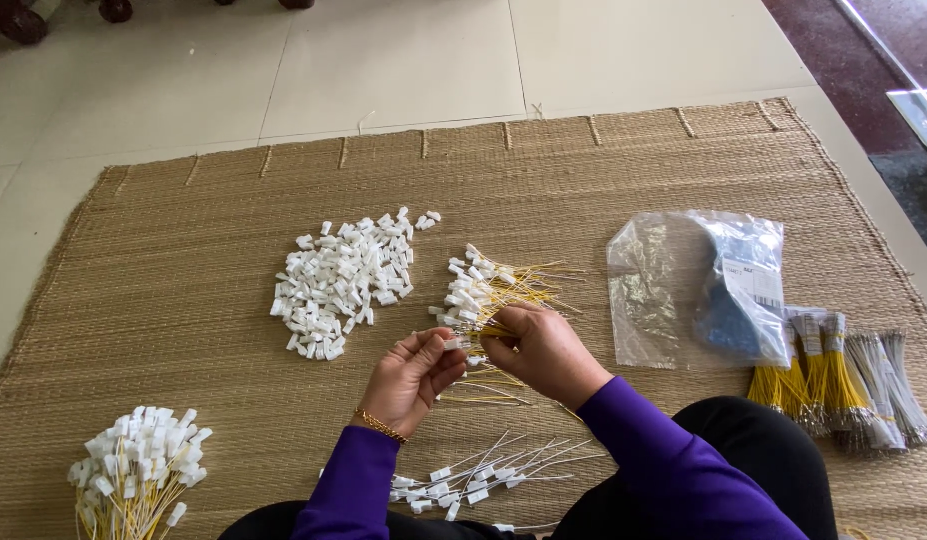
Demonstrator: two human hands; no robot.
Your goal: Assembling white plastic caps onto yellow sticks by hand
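Seated at the near edge of a woven straw mat (184,300) spread on a pale tiled floor (384,60), with purple sleeves and dark trousers in view. Right hand (544,350) closed around a fanned bunch of thin yellow wires tipped with small white plastic connectors (494,285), held just above the middle of the mat. Left hand (414,375), with a gold bracelet at the wrist, pinching one small white connector (452,344) between thumb and fingertips, right against the bunch's lower end. Loose heap of white plastic connectors (344,280) on the mat just left of the hands. Few bare yellow wires (484,385) lying under the hands. Nearer the mat's near edge, a scatter of grey wires with white connectors (474,475). Standing cluster of finished yellow wires with white tips (139,460) at the near left corner. Crumpled clear plastic bag with blue contents (699,285) toward the right edge, and beside it bound bundles of yellow and grey wires (844,380).
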